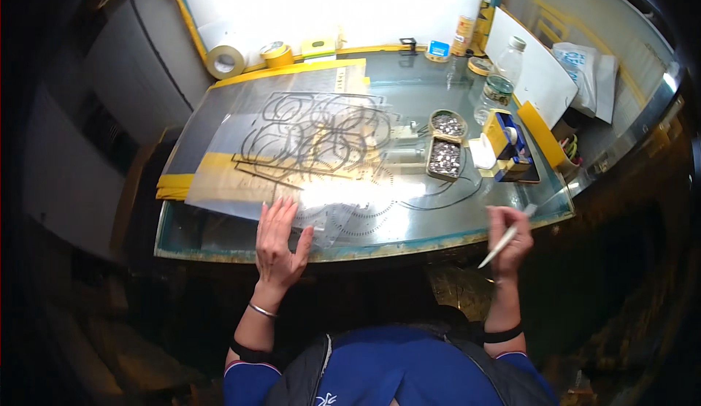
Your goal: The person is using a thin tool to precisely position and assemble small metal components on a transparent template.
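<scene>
My left hand (275, 242) lies with fingers spread on the near edge of a clear plastic film (219, 179). Dark curved lines and rings (321, 132) show on the film, and part of it is washed out by glare. Off to the right, at the table's front edge, my right hand (509, 242) is closed round a slim white tool (501, 247) with a tapered lower end. A pale flat piece sticks out above the fingers, blurred, so its exact kind is unclear.
The glass-topped table (350, 249) has a small round tin (447, 123) and a square tin (445, 159), both full of small metallic pieces. A blue-and-yellow tape dispenser (504, 143), a jar (496, 96) and a clear bottle (511, 59) stand right. Tape rolls (225, 62) sit at the back left.
</scene>
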`<action>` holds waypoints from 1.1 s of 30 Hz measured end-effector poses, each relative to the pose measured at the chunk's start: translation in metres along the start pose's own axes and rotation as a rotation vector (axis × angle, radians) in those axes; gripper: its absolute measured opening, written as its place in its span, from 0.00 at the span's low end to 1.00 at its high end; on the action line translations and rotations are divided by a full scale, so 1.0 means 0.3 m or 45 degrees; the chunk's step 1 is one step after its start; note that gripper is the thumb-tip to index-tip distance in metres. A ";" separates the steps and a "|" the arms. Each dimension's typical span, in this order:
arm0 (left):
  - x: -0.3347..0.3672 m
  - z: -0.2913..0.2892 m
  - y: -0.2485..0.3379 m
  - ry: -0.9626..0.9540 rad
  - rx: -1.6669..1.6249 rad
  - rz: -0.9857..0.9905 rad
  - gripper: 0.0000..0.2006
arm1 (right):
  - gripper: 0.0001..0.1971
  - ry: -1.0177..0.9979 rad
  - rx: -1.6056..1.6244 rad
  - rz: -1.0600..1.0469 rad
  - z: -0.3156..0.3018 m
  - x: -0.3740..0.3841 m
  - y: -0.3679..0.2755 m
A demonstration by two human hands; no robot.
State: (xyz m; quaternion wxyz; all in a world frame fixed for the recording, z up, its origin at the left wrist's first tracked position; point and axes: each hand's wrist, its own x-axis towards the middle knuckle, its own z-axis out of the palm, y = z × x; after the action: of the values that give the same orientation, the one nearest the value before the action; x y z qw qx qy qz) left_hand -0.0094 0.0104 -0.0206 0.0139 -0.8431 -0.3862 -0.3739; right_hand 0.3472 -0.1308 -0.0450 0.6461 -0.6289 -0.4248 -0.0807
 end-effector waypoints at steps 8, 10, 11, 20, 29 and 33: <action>-0.026 -0.009 0.106 -0.097 -0.263 0.098 0.21 | 0.08 -0.835 0.209 0.217 0.273 -0.013 -0.179; -0.035 -0.016 0.150 -0.149 -0.386 0.162 0.22 | 0.06 -0.940 0.162 0.207 0.278 -0.017 -0.199; -0.039 -0.024 0.166 -0.168 -0.448 0.197 0.22 | 0.06 -0.952 0.169 0.199 0.281 -0.023 -0.198; -0.078 -0.012 0.254 -0.852 -1.178 -0.339 0.12 | 0.07 -0.869 0.242 0.198 0.273 -0.033 -0.178; -0.001 -0.056 0.224 -0.603 -1.943 -1.396 0.20 | 0.07 -1.219 0.487 0.180 0.267 -0.055 -0.250; -0.017 -0.057 0.143 -0.298 -1.796 -1.166 0.16 | 0.06 -0.882 0.523 0.179 0.249 -0.018 -0.184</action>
State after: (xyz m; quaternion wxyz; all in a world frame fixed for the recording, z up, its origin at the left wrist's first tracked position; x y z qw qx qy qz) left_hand 0.0063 -0.0284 0.0000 -0.7079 -0.4481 -0.3646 -0.4063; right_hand 0.2750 -0.0781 -0.0187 0.5808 -0.5044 -0.5806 0.2667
